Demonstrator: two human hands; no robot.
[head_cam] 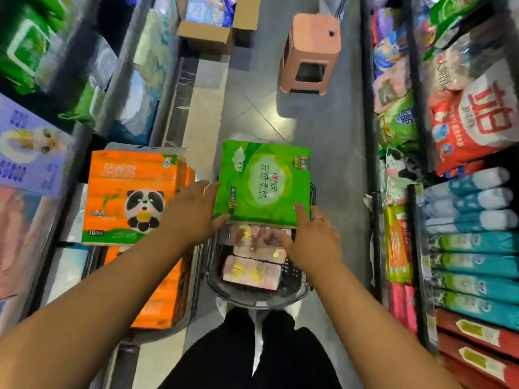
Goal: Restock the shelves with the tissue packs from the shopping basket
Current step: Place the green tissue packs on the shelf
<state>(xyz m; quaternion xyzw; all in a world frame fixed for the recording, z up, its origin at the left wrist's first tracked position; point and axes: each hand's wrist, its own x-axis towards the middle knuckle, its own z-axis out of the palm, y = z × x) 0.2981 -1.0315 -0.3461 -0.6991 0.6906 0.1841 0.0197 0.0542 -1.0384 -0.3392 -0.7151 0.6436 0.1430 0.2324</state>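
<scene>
View looking down a narrow shop aisle, from the head of the person standing in it.

On the left shelves (pixel 165 102) lay one orange pack with a panda (pixel 129 197), face up. At least one more orange pack (pixel 165 293) sat below it. The green and purple goods above them were blurred and cut off by the frame edge.

The left hand (pixel 193 209) held the near left corner of one green tissue pack (pixel 264 181), with its fingers lying along the pack's left edge and the thumb against the near edge. The pack was level, above the far half of a dark shopping basket (pixel 252 297) on the floor, and it hid that part of the basket. Whether the pack rested on anything below could not be told.

Three pink tissue packs (pixel 251 272) lay in the near half of the basket, one behind another, the farthest partly under the green pack.

The right hand (pixel 311 240) pinched the pack's near right corner, with one finger on top, the thumb lower by the near edge, and a ring on one finger. Its other fingertips were hidden.

Farther up the aisle stood one open cardboard box (pixel 205 37) and one pink stool (pixel 309 51). Black trousers (pixel 247 355) filled the bottom of the view.

On the right shelves (pixel 415 122) were three teal-and-white rolls (pixel 474 199), teal packs stacked beneath, and a red-and-white bag (pixel 474 127) above. The print was too blurred to read.
</scene>
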